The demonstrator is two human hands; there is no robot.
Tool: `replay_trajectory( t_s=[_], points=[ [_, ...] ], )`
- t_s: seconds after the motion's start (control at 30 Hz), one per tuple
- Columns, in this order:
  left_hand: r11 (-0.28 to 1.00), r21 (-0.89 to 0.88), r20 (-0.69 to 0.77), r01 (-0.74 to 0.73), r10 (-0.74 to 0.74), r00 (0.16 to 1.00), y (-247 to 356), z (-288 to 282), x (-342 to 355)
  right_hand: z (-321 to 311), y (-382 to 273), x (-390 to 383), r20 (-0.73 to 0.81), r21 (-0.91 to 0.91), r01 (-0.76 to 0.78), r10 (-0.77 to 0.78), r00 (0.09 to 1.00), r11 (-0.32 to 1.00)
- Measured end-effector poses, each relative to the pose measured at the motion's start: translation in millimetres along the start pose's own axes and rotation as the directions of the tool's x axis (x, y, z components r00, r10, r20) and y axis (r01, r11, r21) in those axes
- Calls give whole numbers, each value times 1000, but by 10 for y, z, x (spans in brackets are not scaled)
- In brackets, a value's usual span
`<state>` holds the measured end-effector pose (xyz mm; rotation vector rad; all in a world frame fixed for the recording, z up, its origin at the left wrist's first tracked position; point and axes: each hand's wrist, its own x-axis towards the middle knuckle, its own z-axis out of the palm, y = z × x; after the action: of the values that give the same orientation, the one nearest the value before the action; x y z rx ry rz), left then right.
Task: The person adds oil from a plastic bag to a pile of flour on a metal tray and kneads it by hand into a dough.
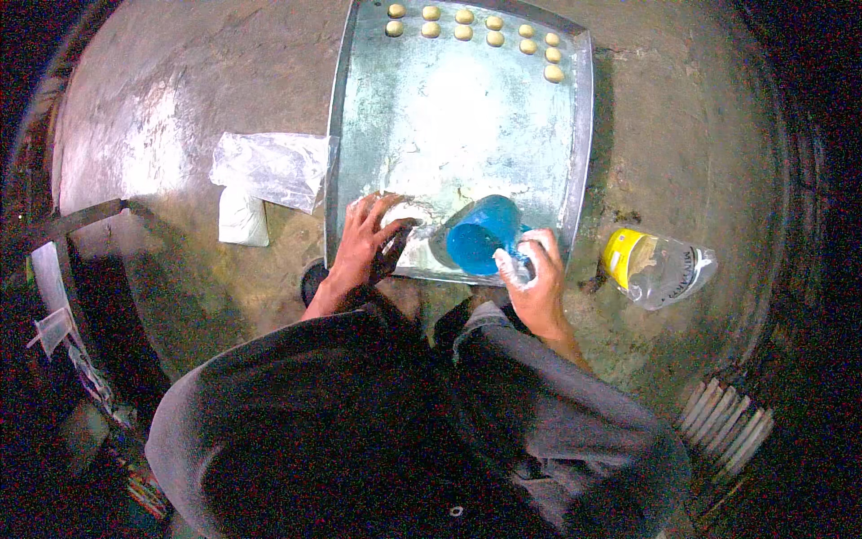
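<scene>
My right hand (pixel 539 274) grips a blue plastic mug (pixel 483 235) by its handle, tilted over the near part of a metal tray (pixel 449 144). White powder coats those fingers. My left hand (pixel 366 247) rests at the tray's near left, fingers spread and curved over white powder or a pale lump (pixel 400 216); whether it grips anything is hard to tell. Several small round dough balls (pixel 463 31) sit in two rows along the tray's far end.
On the concrete floor (pixel 682 135) lie a clear plastic bag (pixel 269 162) and a white packet (pixel 241 220) at left, a yellow-and-clear package (pixel 655 269) at right. Slatted pieces (pixel 723 422) are at lower right. My knees frame the tray's near edge.
</scene>
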<state>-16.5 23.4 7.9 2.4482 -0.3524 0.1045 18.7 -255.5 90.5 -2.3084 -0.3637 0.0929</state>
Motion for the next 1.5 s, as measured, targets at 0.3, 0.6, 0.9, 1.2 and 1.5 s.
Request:
replay_trajectory(
  t_s=[0.3, 0.6, 0.9, 1.2, 1.5],
  points=[
    [1000, -24, -12, 14, -14, 1000, -12, -29, -95, 91, -14, -51, 6, 5, -5, 5, 1000, 1000],
    [999, -29, -63, 30, -32, 998, 32, -92, -36, 46, 39, -14, -14, -113, 43, -45, 999, 993],
    [1000, -25, -29, 11, -12, 999, -53, -12, -28, 50, 46, -80, -32, -93, 19, -22, 999, 995],
    [999, -31, -26, 25, -26, 999, -32, -61, -45, 17, 338, -162, -90, 171, -392, 411, 907, 904],
    [992, -75, 10, 105, -105, 994, -86, -56, -35, -580, 541, 198, -347, 633, -407, 712, 611, 658]
  ],
)
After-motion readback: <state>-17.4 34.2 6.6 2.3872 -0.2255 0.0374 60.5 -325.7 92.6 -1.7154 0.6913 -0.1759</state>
